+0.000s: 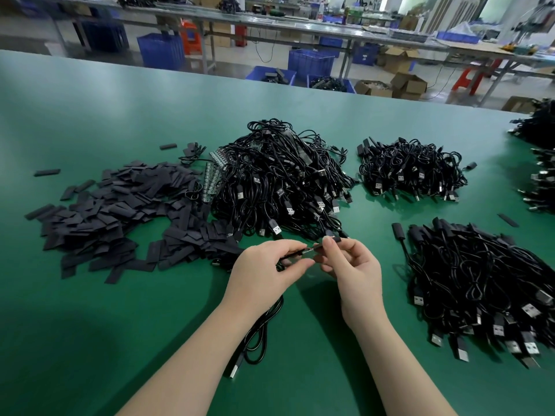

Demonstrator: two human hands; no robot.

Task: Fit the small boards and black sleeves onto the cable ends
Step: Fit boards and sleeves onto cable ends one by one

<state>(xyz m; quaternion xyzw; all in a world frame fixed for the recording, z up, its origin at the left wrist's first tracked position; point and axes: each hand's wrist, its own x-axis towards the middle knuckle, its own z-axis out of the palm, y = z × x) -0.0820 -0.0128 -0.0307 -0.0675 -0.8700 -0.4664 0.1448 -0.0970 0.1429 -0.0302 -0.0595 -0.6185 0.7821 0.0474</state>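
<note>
My left hand (pixel 264 270) pinches the end of a black cable (pixel 261 334), whose loop and USB plug trail down under my left wrist. My right hand (pixel 353 268) pinches a small black sleeve (pixel 332 242) right at that cable end, the two hands meeting above the green table (pixel 90 340). A small metallic part shows between my fingertips; whether it is a board I cannot tell. A heap of flat black sleeves (pixel 120 217) lies to the left. Strips of small boards (pixel 211 178) lean against the big cable pile (pixel 279 181).
A pile of cables with sleeves fitted (pixel 480 283) lies at the right. Another cable bundle (pixel 411 169) sits behind it, and more bundles (pixel 540 163) reach the far right edge. Blue crates (pixel 310 63) and benches stand beyond the table.
</note>
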